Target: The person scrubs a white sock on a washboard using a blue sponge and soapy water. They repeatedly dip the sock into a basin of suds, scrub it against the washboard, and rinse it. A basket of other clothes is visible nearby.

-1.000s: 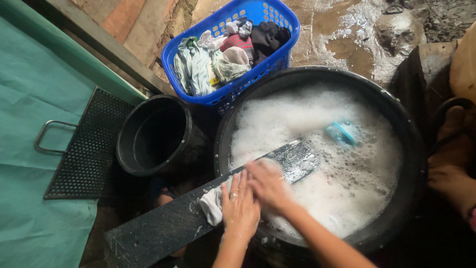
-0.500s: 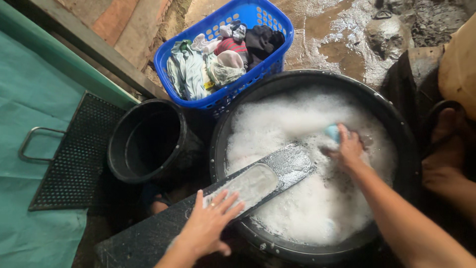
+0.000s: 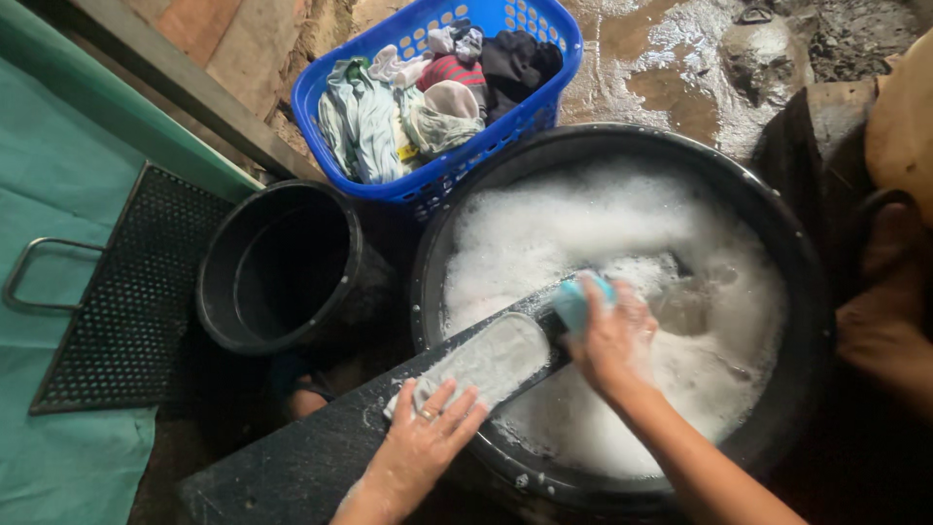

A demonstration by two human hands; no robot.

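Since the earlier frame, the right hand (image 3: pixel 610 335) had come back from the far side of the foam to the board (image 3: pixel 321 442), carrying a pale blue bar of soap (image 3: pixel 576 299); the left hand (image 3: pixel 420 449) had stayed at the cloth's near end.

Head view: the left hand lay flat, fingers spread and closed on nothing, pinning a wet greyish cloth (image 3: pixel 491 358) spread along the dark plank, whose far end dipped into the basin (image 3: pixel 777 243). The right hand's grip was closed around the soap, held at the cloth's far end, just above the suds. The step in hand appeared to be soaping the cloth; the next move would likely call for drawing the bar along the fabric while the left hand kept it from sliding.

Materials: the basin was round, black and full of white foam. Beside it stood an empty black bucket (image 3: pixel 282 267), smooth-walled. A blue perforated plastic basket (image 3: pixel 544 107) held crumpled mixed laundry. A black metal mesh tray (image 3: pixel 117 311) with a wire handle lay on green sheeting (image 3: pixel 58 175). The ground (image 3: pixel 671 58) beyond was wet and rough.
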